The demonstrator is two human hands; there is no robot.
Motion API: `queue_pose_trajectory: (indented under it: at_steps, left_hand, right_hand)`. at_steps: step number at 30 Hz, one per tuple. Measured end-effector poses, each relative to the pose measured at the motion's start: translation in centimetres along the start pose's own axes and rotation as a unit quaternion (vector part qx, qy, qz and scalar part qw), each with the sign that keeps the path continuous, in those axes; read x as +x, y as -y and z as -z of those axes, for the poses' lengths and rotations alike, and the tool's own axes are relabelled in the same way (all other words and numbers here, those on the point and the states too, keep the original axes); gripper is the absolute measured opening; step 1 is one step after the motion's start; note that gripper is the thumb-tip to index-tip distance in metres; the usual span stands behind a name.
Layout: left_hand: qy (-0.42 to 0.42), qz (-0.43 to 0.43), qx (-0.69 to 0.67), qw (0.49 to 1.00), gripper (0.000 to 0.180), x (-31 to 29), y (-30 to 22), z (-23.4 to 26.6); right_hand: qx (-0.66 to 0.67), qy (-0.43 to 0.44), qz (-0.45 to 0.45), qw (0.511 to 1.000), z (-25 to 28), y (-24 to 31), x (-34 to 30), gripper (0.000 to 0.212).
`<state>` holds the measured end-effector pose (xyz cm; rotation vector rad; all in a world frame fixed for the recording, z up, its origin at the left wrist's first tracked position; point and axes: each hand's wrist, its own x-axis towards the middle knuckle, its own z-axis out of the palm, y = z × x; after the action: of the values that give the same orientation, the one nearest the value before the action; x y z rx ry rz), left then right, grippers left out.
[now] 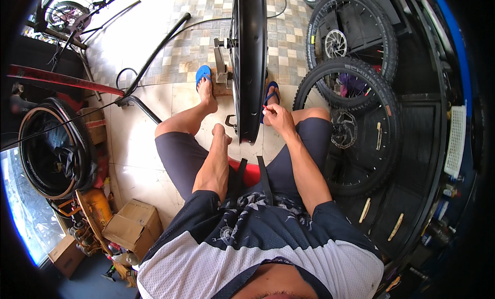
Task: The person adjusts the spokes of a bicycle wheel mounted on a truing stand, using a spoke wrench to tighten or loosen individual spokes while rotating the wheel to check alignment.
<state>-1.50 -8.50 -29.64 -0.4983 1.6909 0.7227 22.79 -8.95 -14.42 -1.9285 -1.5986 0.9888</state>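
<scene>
A black bicycle rim [250, 67] stands upright between my legs, edge toward me. A grey metal stand [220, 61] supports it on the left at the axle. My right hand [279, 119] is closed with a pinch on a small red tool [265, 108], just right of the rim's near part; its exact kind is too small to make out. On the other side, my left hand [220, 135] hangs close to the rim's lower left edge. Its fingers are mostly hidden from above. Beside it a small dark metal bracket [230, 121] sticks out from the stand.
Two wheels with knobbly tyres [356, 67] lean at the right against black panels. A red and black metal frame [67, 79] with a slanting bar reaches in from the left. Tyres [56, 149] and cardboard boxes [133, 224] sit at lower left. My sandalled feet flank the stand.
</scene>
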Motion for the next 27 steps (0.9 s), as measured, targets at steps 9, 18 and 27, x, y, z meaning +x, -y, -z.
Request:
queue_pose_trajectory:
  at_steps: [9,18,27]
  left_hand:
    - [-0.030,0.077,-0.050,0.995,0.061,3.7,4.5,-0.9]
    - [-0.033,0.084,-0.043,0.995,0.059,4.7,5.3,-2.5]
    - [-0.030,0.070,-0.034,0.996,0.058,5.0,5.4,-2.6]
  right_hand:
    - [0.066,0.039,-0.053,0.996,-1.7,-2.5,1.8,0.026]
    - [-0.004,0.065,-0.018,0.998,-2.3,-2.3,2.3,0.027]
    - [0.042,0.033,-0.008,0.999,-2.1,-1.3,1.4,0.027]
